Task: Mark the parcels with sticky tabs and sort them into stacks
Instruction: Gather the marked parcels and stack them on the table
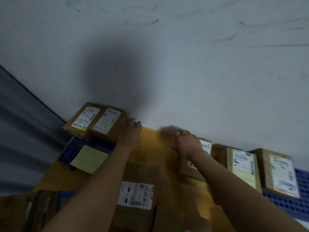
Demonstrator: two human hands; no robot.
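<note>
Two small brown parcels with white labels lie side by side at the back left, one (83, 119) further left and one (107, 121) beside it. My left hand (130, 133) rests flat against the right side of the nearer one. Blurred by motion, my right hand (187, 141) hovers with loosely spread fingers over the yellow sheet (150, 144) and holds nothing. Just right of it lies a labelled parcel (206, 146), partly hidden by my wrist. A pad of yellow-green sticky tabs (89, 159) lies on the blue pallet (73, 148).
Two more labelled parcels (242, 168) (280, 174) stand in a row at the right. Between my forearms sits a larger box with a white label (136, 195). Cardboard boxes (25, 211) fill the lower left. A pale wall (184, 64) rises directly behind everything.
</note>
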